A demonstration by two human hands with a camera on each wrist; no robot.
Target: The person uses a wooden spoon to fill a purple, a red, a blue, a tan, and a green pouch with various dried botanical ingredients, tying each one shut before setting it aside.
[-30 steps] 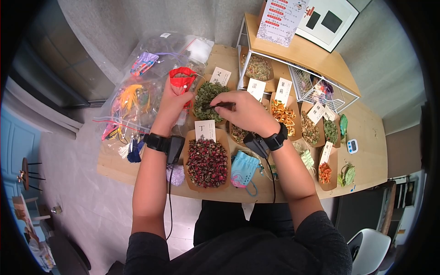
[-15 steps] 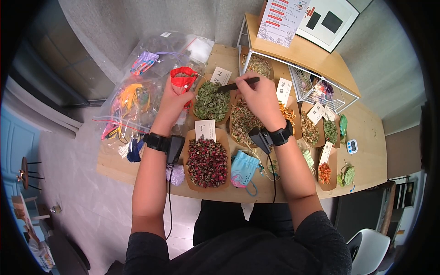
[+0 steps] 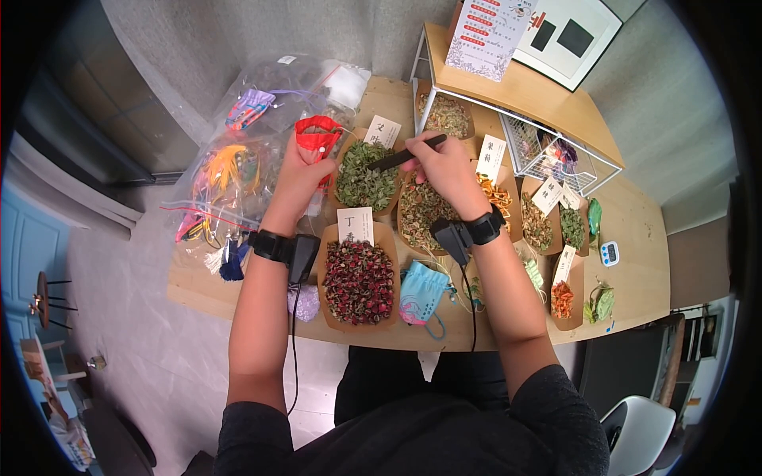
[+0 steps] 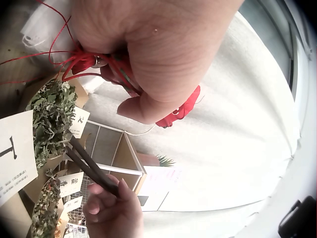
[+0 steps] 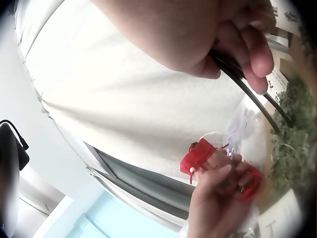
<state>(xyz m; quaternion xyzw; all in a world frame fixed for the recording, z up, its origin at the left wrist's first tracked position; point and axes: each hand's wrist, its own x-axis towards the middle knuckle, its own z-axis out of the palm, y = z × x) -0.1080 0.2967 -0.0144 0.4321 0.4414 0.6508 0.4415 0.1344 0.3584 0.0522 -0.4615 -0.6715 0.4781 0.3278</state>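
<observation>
Pale wooden table [image 3: 647, 270]; grey curtain [image 3: 321, 28] at 12 o'clock, shelf [image 3: 544, 105] at 1. Left hand [image 3: 303, 176]: fingers curled round red pouch [image 3: 316, 141], 11 o'clock. Right hand [image 3: 448, 170]: fingers pinching dark tweezers [image 3: 390, 160], tips at green leaves [image 3: 365, 181].

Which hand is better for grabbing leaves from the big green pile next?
Probably the right hand: it holds the dark tweezers, whose tips are already at the green leaves. The left hand is busy gripping the red pouch.

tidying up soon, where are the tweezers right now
In the head view, the tweezers are in the right hand, their tips at the green leaves, just right of the red pouch.
</observation>
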